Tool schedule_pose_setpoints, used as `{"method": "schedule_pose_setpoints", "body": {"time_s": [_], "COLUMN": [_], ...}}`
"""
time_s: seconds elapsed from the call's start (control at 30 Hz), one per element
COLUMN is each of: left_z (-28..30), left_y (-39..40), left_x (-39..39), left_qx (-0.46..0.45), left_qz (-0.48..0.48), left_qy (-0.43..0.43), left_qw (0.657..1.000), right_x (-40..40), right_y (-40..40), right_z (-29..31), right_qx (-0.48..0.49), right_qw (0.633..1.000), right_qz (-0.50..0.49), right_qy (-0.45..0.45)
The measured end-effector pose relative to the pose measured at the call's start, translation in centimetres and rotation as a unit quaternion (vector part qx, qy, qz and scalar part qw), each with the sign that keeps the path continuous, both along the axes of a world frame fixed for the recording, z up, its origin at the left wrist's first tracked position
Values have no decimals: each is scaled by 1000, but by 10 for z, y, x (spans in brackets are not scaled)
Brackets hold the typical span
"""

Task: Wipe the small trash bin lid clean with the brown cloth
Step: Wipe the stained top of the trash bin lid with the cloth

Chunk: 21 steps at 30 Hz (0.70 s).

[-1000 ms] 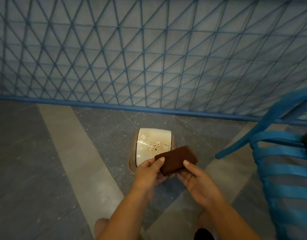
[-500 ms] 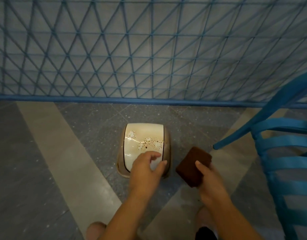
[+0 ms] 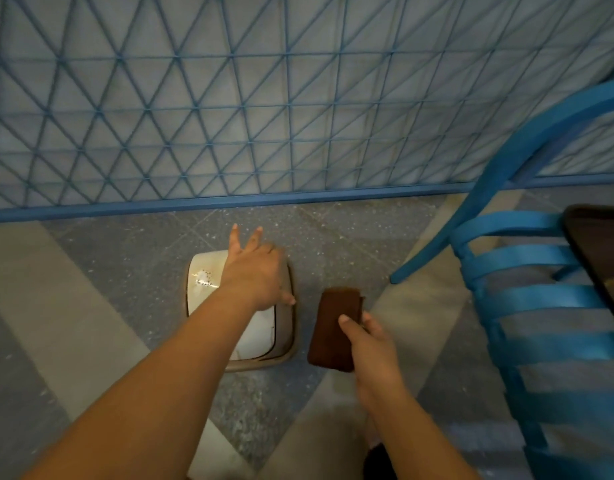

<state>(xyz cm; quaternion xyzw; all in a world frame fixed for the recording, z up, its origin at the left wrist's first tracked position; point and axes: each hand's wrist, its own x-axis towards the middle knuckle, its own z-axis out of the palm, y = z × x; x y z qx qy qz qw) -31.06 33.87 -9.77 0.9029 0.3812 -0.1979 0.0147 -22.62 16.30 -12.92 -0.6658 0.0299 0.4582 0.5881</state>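
Two hands show: the right hand (image 3: 371, 344) has its grip pinched on the folded brown cloth (image 3: 335, 329), thumb on top, just right of the bin. The left hand (image 3: 255, 271), fingers spread, lies over the white trash bin lid (image 3: 208, 282), speckled brown, on the floor (image 3: 90, 306) near a blue chair (image 3: 541, 306).

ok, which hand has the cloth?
The right hand, pinching the brown cloth beside the bin. The left hand is empty, spread over the bin lid.
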Motion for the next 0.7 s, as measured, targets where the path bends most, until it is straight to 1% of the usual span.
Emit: {"method": "schedule_pose_setpoints", "body": {"time_s": [0.13, 0.27, 0.37, 0.43, 0.53, 0.7], "left_z": [0, 2, 2, 2, 2, -6], "left_y": [2, -5, -14, -21, -33, -58], "left_x": [-8, -19, -33, -42, -52, -61], "left_qx": [-34, -54, -63, -59, -50, -31], "left_qz": [-11, -68, -109, -120, -95, -42], "left_qy": [-21, -27, -33, -32, -40, -92], "left_qw": [999, 996, 992, 990, 993, 994], "right_x": [1, -1, -4, -6, -11, -16], "right_y": [2, 1, -1, -2, -5, -4], "right_z": [-6, -7, -9, -10, -13, -22], "right_qx": [-11, -11, -19, -21, -27, -45], "right_qw": [1000, 1000, 1000, 999, 999, 998], "right_qz": [16, 19, 22, 28, 38, 36], "right_qy": [0, 4, -9, -14, -20, -20]}}
